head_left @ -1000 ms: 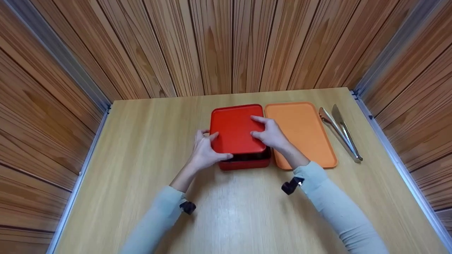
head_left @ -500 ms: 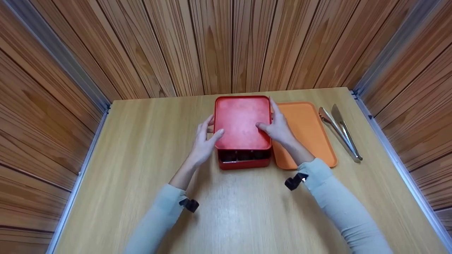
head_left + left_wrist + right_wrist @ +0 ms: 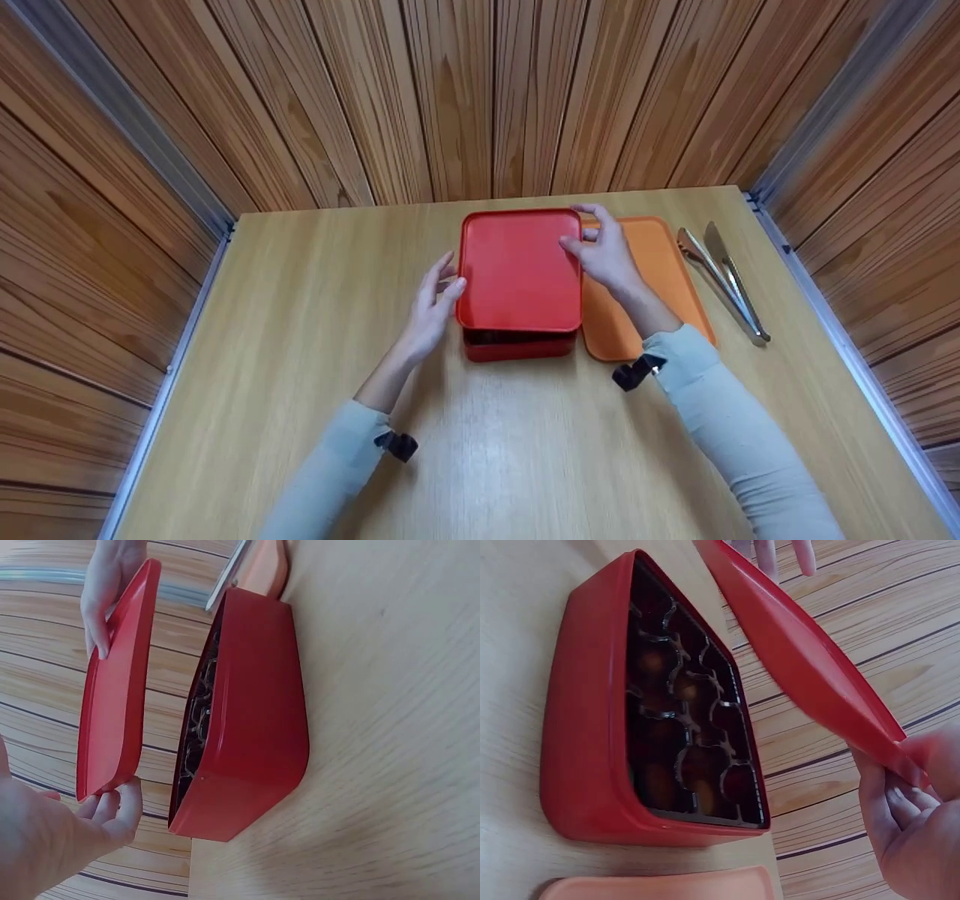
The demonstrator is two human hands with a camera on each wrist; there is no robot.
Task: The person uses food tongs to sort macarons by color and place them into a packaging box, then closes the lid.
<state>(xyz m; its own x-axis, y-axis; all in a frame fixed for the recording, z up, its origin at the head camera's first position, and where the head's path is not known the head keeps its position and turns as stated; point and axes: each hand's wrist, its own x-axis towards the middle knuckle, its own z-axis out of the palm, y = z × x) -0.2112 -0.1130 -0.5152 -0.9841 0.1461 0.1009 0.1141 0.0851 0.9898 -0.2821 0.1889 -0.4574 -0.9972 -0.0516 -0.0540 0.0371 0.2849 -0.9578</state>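
Both hands — left hand (image 3: 429,311), right hand (image 3: 609,255) — hold red lid (image 3: 520,270) above red box (image 3: 592,742).

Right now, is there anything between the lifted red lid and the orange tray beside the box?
Nothing visible. The lid, pinched by the right hand and touched by the left hand, hovers above the box; the tray is bare apart from the right hand above it.

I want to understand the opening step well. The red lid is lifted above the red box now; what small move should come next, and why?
Probably carry the red lid sideways and set it down on the table. It hangs clear above the red box; the right hand pinches its far corner, and the left hand only touches its edge.
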